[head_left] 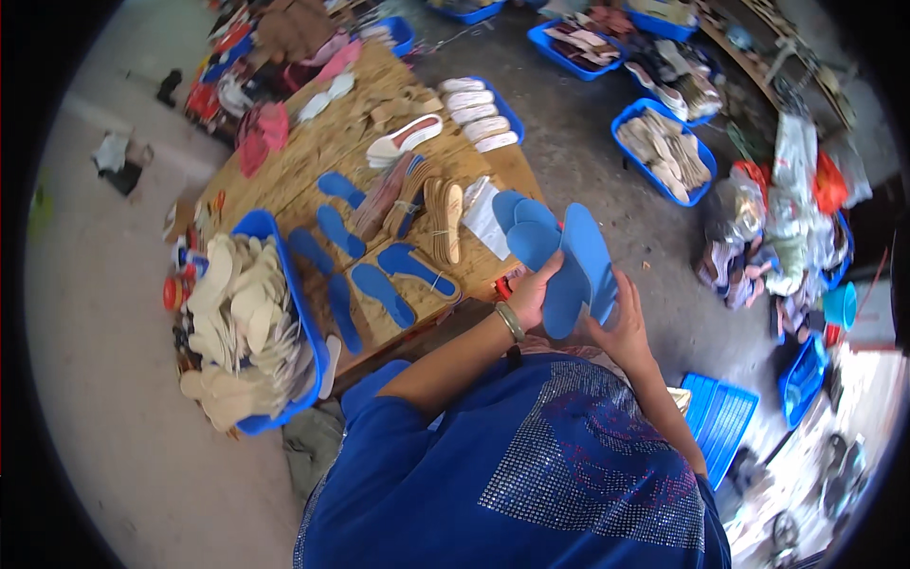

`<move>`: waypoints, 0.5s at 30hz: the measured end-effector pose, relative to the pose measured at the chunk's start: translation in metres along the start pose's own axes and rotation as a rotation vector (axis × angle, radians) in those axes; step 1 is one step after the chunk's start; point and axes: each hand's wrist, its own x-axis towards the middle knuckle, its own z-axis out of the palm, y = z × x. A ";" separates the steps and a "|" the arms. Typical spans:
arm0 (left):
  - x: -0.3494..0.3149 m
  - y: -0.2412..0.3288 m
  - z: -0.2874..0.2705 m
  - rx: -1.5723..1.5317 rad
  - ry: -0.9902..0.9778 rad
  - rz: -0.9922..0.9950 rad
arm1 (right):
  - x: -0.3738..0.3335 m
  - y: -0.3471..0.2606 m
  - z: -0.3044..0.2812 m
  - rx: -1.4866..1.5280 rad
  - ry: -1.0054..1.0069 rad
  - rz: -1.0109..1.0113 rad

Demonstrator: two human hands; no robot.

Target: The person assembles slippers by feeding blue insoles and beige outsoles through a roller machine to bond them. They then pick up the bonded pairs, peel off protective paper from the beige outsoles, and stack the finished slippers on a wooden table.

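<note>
While both hands bear a fanned stack of blue insoles [559,256], the left hand [536,294] closes its grip under the near ends and the right hand [621,327] clasps the opposite edge, squaring them; beyond the grip, loose insoles [379,280] lie spread on the bench [322,152].

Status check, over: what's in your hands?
Both hands, left and right, grip a stack of blue insoles. More insoles on wooden table. Nothing blocking.
</note>
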 end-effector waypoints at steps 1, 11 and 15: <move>-0.001 0.004 -0.011 -0.035 0.000 -0.009 | 0.007 0.004 -0.002 -0.012 -0.014 -0.029; 0.007 0.005 -0.020 0.153 0.422 0.225 | 0.055 0.134 -0.035 0.162 -0.160 0.136; 0.041 -0.005 -0.002 -0.046 0.475 0.223 | 0.097 0.171 -0.073 -0.024 -0.240 -0.059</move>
